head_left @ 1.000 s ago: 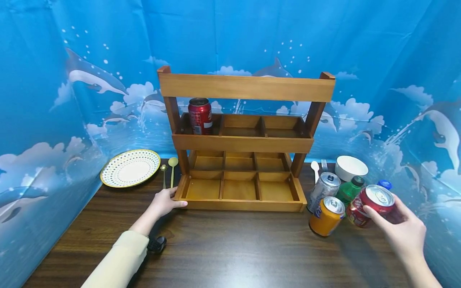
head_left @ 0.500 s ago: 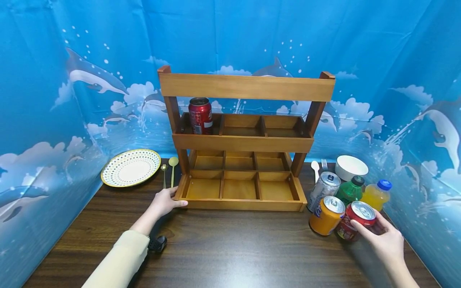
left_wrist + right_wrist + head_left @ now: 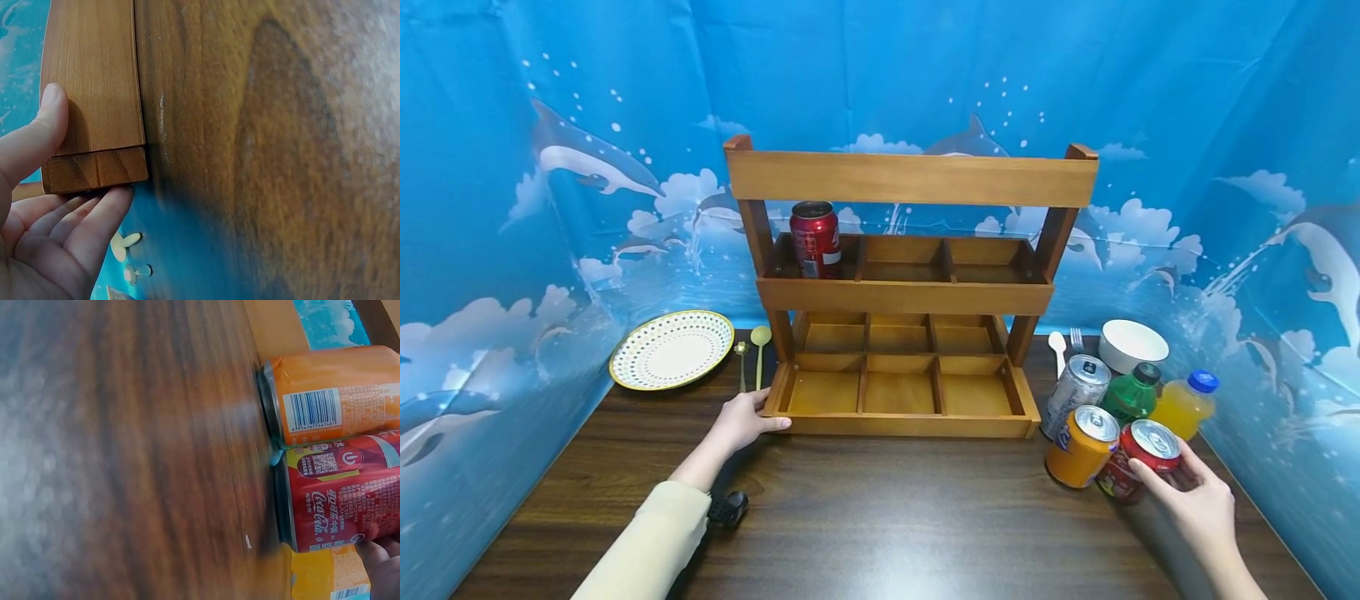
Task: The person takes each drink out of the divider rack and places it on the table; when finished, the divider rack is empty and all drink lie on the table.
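Note:
My left hand point(image 3: 745, 422) grips the front left corner of a wooden two-tier rack point(image 3: 910, 426), thumb on its front face and fingers against its side, as the left wrist view shows. At the right, my right hand point(image 3: 1198, 504) holds a red Coca-Cola can point(image 3: 1138, 458) upright on the table, thumb on the near side. Right beside that can stands an orange soda can point(image 3: 337, 394). Behind them are a silver can point(image 3: 1077, 392), a green bottle point(image 3: 1131, 394) and a bottle of yellow drink point(image 3: 1183, 406) with a blue cap. Another red can point(image 3: 816, 240) sits in the upper tier's left compartment.
A dotted plate point(image 3: 672, 350) leans at the back left, near a gold spoon point(image 3: 760, 337) and a small flower-ended utensil point(image 3: 741, 350). At the back right are a white bowl point(image 3: 1132, 346), a white spoon point(image 3: 1057, 346) and a fork point(image 3: 1077, 340). A dolphin-print curtain point(image 3: 880, 75) surrounds the table.
My right hand has brought the red Coca-Cola can left and down onto the table beside the orange can, uncovering the yellow bottle. Its grip stays on the can. My left hand has not moved.

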Tool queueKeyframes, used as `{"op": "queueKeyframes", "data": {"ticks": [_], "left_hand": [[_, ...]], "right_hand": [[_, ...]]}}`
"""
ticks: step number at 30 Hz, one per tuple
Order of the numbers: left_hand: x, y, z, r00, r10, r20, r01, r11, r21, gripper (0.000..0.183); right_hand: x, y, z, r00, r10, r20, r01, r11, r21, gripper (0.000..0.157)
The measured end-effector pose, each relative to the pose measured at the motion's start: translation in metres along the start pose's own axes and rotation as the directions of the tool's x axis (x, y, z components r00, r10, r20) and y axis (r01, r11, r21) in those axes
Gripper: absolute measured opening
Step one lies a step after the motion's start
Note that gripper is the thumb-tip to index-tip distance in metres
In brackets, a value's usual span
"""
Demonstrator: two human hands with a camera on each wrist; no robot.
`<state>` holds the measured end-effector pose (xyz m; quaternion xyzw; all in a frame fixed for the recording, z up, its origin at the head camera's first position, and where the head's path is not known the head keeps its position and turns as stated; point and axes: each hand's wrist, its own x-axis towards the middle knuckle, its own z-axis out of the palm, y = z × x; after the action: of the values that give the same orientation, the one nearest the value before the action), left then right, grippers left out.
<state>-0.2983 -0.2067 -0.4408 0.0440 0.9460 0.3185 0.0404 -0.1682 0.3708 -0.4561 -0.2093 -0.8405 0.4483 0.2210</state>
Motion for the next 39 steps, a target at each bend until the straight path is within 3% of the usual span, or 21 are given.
{"op": "queueKeyframes", "data": {"ticks": [14, 17, 20, 24, 28, 32, 34, 36, 39], "left_hand": [[-0.004, -0.001, -0.001, 1.000, 0.017, -0.012, -0.016, 1.000, 0.015, 0.079], [-0.004, -0.002, -0.001, 1.000, 0.019, -0.009, -0.019, 1.000, 0.016, 0.079], [-0.004, -0.001, -0.001, 1.000, 0.026, -0.014, -0.025, 1.000, 0.011, 0.079], [-0.003, 0.000, -0.001, 1.000, 0.024, -0.018, -0.024, 1.000, 0.004, 0.078], [-0.004, -0.001, -0.001, 1.000, 0.019, -0.014, -0.019, 1.000, 0.002, 0.079], [-0.005, -0.002, -0.002, 1.000, 0.019, -0.019, -0.019, 1.000, 0.000, 0.078], [-0.005, -0.002, -0.003, 1.000, 0.014, -0.014, -0.014, 1.000, -0.004, 0.077], [-0.004, -0.001, -0.003, 1.000, 0.001, -0.007, -0.001, 1.000, -0.008, 0.078], [-0.002, 0.002, -0.003, 1.000, -0.015, 0.011, 0.015, 1.000, -0.015, 0.080]], "right_hand": [[-0.004, -0.009, -0.009, 0.996, -0.049, 0.076, 0.057, 0.993, -0.107, 0.074], [-0.007, -0.022, -0.011, 0.998, -0.068, 0.017, 0.069, 0.996, -0.058, 0.071], [-0.007, -0.048, -0.010, 0.986, -0.150, -0.070, 0.154, 0.987, 0.051, 0.066], [-0.007, -0.093, -0.003, 0.953, -0.287, -0.099, 0.298, 0.946, 0.127, 0.064], [-0.010, -0.139, 0.016, 0.921, -0.390, -0.016, 0.387, 0.907, 0.169, 0.064], [-0.014, -0.190, 0.046, 0.836, -0.542, 0.081, 0.495, 0.810, 0.314, 0.063], [-0.017, -0.218, 0.061, 0.789, -0.599, 0.138, 0.511, 0.764, 0.393, 0.061], [-0.020, -0.245, 0.076, 0.755, -0.625, 0.197, 0.503, 0.745, 0.438, 0.061], [-0.021, -0.280, 0.099, 0.738, -0.614, 0.282, 0.455, 0.760, 0.463, 0.064]]}}
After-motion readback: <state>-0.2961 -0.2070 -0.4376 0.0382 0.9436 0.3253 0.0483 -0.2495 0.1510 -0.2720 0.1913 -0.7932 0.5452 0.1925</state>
